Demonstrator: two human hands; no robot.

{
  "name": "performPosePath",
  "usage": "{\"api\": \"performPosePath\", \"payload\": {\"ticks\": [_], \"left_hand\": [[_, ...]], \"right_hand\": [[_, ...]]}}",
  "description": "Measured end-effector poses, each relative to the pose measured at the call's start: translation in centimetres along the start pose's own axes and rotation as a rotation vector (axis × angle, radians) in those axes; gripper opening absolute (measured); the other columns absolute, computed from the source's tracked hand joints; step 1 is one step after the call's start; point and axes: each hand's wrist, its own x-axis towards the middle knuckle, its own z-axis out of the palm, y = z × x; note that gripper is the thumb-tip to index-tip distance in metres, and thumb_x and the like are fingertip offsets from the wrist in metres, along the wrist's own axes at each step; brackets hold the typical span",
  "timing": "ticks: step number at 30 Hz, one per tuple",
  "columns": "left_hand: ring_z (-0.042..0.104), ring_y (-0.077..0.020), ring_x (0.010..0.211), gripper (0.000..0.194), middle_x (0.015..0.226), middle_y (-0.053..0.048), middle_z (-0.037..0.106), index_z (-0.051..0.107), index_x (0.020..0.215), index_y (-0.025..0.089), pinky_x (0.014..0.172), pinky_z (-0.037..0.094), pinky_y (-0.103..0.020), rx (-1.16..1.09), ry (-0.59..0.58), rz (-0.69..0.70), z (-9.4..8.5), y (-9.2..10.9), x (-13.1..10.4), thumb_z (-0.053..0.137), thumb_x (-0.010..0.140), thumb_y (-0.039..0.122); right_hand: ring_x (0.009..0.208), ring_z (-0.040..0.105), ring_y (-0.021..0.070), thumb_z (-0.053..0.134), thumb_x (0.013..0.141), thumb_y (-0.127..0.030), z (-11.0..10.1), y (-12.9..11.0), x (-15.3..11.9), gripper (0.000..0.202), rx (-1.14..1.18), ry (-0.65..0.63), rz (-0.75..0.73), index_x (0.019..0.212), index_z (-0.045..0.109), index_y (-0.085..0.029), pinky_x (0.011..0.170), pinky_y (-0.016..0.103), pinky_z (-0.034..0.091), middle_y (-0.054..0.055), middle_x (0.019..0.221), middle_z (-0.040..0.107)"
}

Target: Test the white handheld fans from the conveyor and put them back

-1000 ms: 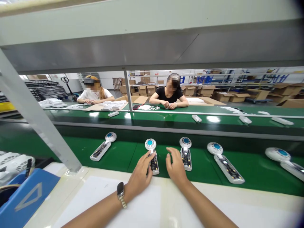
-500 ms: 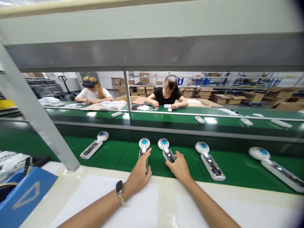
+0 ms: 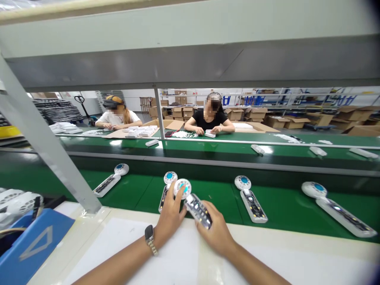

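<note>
My right hand (image 3: 216,228) is wrapped round the handle of a white handheld fan (image 3: 198,209), whose open casing bares a dark circuit board. The fan tilts up to the left, over the belt's near edge. At its round, blue-centred head, my left hand (image 3: 171,211) has its fingers closed on the rim, one of them lying across the front. Just behind the left fingers, a second fan (image 3: 170,177) lies on the green belt (image 3: 213,190), partly hidden by that hand. A watch (image 3: 149,234) is on my left wrist.
Other open fans lie on the belt, one at left (image 3: 107,185) and two at right (image 3: 253,206). A slanted metal post (image 3: 59,150) and a blue bin (image 3: 38,237) stand left. Across the line, two people work by a second belt (image 3: 202,149). A shelf (image 3: 190,31) hangs overhead.
My right hand has lifted a fan off the belt and brought it left and nearer to me. My left hand now meets its head. Near-belt fans have shifted left; far-belt parts have shifted right.
</note>
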Motion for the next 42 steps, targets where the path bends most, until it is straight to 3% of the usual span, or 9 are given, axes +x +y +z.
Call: {"api": "performPosePath", "payload": {"ticks": [3,7,9,15,24,42], "left_hand": [[0.033,-0.0288,0.125,0.054,0.136,-0.013,0.027,0.037,0.127,0.023,0.097,0.039,-0.044,-0.042,-0.007,-0.010,-0.2,-0.4,-0.1,0.046,0.078,0.002],[0.035,-0.0258,0.124,0.050,0.136,-0.013,0.027,0.038,0.125,0.023,0.097,0.040,-0.041,-0.110,-0.050,0.090,-0.1,-0.4,-0.4,0.043,0.080,0.002],[0.036,-0.0252,0.123,0.052,0.138,-0.012,0.025,0.037,0.126,0.024,0.095,0.042,-0.039,-0.126,-0.048,0.149,0.1,-0.3,-0.6,0.043,0.080,0.001],[0.037,-0.0257,0.122,0.056,0.139,-0.012,0.027,0.037,0.128,0.024,0.093,0.043,-0.041,-0.124,-0.063,0.193,0.4,-0.7,-0.7,0.042,0.078,-0.002],[0.036,-0.0238,0.125,0.055,0.140,-0.009,0.029,0.041,0.127,0.027,0.099,0.039,-0.039,-0.230,-0.119,0.088,0.2,-0.2,-0.5,0.044,0.079,0.000],[0.033,-0.0241,0.126,0.054,0.139,-0.008,0.027,0.038,0.127,0.028,0.099,0.039,-0.040,-0.243,-0.133,0.099,0.2,-0.4,-0.6,0.044,0.080,0.003]], "right_hand": [[0.097,0.055,0.0245,0.060,0.069,-0.025,1.0,-0.9,-1.6,0.041,0.270,-0.078,0.157,0.109,0.052,-0.020,0.087,0.036,0.041,0.008,0.106,0.058],[0.062,0.063,0.0211,0.058,0.069,-0.042,1.5,-1.0,-1.9,0.043,0.812,-0.246,0.557,0.103,0.050,-0.017,0.058,0.035,0.047,0.007,0.083,0.063],[0.053,0.062,0.0187,0.059,0.067,-0.041,1.5,-1.0,-1.7,0.039,0.928,-0.300,0.631,0.095,0.051,-0.017,0.050,0.031,0.045,0.005,0.078,0.062],[0.051,0.062,0.0150,0.066,0.061,-0.040,1.2,-1.6,-1.6,0.041,0.904,-0.315,0.570,0.091,0.050,-0.017,0.045,0.026,0.044,0.005,0.084,0.063],[0.056,0.061,0.0167,0.066,0.062,-0.056,1.1,-1.4,-2.0,0.069,0.834,-0.372,0.600,0.111,0.040,-0.015,0.054,0.030,0.043,0.007,0.070,0.067],[0.060,0.060,0.0155,0.064,0.068,-0.054,1.2,-0.8,-2.2,0.062,0.888,-0.393,0.494,0.112,0.040,-0.018,0.061,0.033,0.045,0.003,0.072,0.063]]}}
